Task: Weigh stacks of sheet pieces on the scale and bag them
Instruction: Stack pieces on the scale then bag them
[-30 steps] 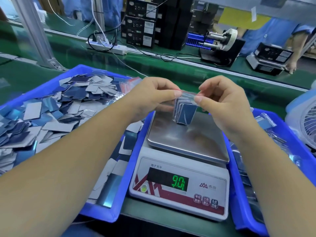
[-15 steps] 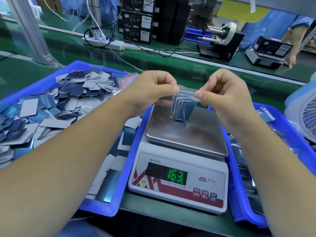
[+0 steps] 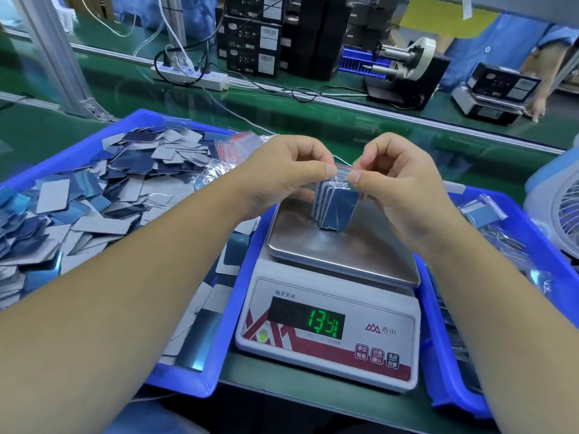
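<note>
Change: both thumbs now pinch close together at the red zip strip of the bag (image 3: pixel 336 183); a second ago they sat wider apart along it. The scale readout (image 3: pixel 322 323) has jumped between readings and now shows about 13.4.
Meaning: I judge the seal is nearly pressed shut, and the shifting number is hand pressure, not a true weight.
Hands: left hand (image 3: pixel 282 177) and right hand (image 3: pixel 398 183) each grip the bag's top edge, thumbs almost touching.
Stack: blue sheet pieces (image 3: pixel 336 211) stand on edge inside the bag, lower corner resting on the scale pan (image 3: pixel 344 255) at 12 o'clock of the readout.
Edges: the pan's far rim is hidden behind the hands; the scale (image 3: pixel 326 355) sits tight between two blue bins.
Left bin (image 3: pixel 188 380): at 9 o'clock, heaped with loose pieces and spare bags.
Right bin (image 3: pixel 438 355): at 3 o'clock, holds filled bags; likely drop point.
Room: open air above the pan; a fan (image 3: pixel 560 214) stands beyond the right bin on the green surface (image 3: pixel 376 133).
</note>
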The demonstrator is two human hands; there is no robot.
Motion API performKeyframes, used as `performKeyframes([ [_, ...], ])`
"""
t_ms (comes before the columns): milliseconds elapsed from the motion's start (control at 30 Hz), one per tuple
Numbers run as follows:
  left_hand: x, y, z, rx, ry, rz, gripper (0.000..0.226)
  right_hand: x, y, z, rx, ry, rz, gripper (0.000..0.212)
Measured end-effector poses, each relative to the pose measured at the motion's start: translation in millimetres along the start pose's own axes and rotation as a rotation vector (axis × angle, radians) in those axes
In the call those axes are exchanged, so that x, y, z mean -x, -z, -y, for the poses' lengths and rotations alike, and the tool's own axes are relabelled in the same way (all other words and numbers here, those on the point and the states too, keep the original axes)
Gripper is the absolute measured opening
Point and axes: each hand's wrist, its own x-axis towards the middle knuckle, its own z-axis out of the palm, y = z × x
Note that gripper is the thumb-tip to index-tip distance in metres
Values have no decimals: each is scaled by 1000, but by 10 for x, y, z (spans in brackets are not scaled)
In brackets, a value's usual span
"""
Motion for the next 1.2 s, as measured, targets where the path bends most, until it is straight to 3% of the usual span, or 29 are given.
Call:
performKeyframes([
  [233,18,-40,-26,-3,1,-16,9,7,-25,0,25,15,-21,21],
  [600,21,-73,-19,-115,-89,1,4,17,-59,15,-7,-6,7,20],
  [867,27,-18,-1,-71,9,18,10,14,24,52,-28,-28,-13,23],
  [1200,25,38,-15,-94,4,17,21,-13,84,30,-57,-127,17,22],
])
